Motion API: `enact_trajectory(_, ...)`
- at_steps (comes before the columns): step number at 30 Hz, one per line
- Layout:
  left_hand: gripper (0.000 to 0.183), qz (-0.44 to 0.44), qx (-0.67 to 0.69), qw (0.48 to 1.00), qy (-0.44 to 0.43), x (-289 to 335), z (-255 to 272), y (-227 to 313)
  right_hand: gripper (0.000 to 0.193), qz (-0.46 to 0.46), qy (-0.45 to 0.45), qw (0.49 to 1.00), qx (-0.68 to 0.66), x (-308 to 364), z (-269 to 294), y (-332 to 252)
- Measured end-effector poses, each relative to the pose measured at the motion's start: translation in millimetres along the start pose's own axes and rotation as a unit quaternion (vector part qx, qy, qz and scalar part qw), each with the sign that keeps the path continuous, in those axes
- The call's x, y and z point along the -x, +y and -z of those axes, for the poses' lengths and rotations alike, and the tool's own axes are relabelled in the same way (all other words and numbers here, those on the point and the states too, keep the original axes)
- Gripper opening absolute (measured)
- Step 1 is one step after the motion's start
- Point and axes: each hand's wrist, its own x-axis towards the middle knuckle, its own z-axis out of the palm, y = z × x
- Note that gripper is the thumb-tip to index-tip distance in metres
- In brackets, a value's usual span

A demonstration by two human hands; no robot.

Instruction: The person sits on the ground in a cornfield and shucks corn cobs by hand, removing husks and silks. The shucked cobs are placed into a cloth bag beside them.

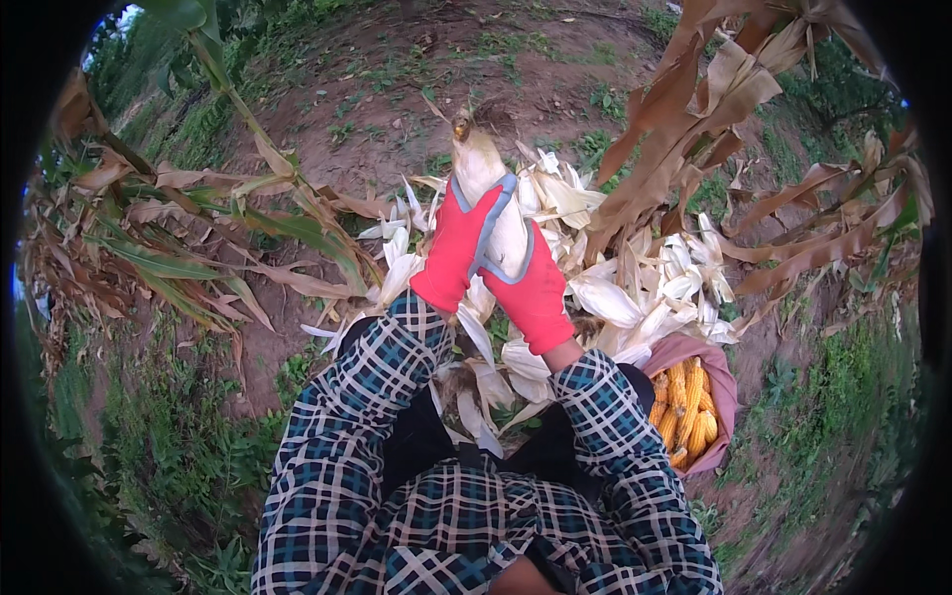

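Observation:
An ear of corn (pixel 478 159) in its pale dry husk is held up in front of me, its stalk end pointing away. My left hand (pixel 458 238), in a red glove with grey edging, wraps round its middle. Closer to me, my right hand (pixel 531 293), gloved the same way, grips the near part of the ear. The husk looks closed, with no kernels showing. Below both hands lies a heap of stripped, cream-coloured husks (pixel 615 300).
At my right knee stands a pinkish sack (pixel 722 382) holding several bare yellow corn cobs (pixel 684 402). Dry brown corn stalks (pixel 669 109) hang at the right. Leaning stalks with green and withered leaves (pixel 297 233) stand at the left. Bare soil (pixel 377 89) with weeds stretches ahead.

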Motion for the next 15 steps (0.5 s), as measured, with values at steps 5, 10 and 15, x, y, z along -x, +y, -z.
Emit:
enact_trajectory(5,0.051,0.071,0.059,0.992,-0.090,-5,19,10,0.092,0.021,0.026,0.998,0.056,-6,-4,0)
enact_trajectory(10,0.040,0.134,0.048,0.979,-0.142,-1,40,19,0.093,0.051,0.007,0.996,0.077,-8,9,0)
enact_trajectory(15,0.021,0.113,0.012,0.990,-0.082,-2,44,5,0.097,0.122,0.062,0.986,0.092,-6,7,6)
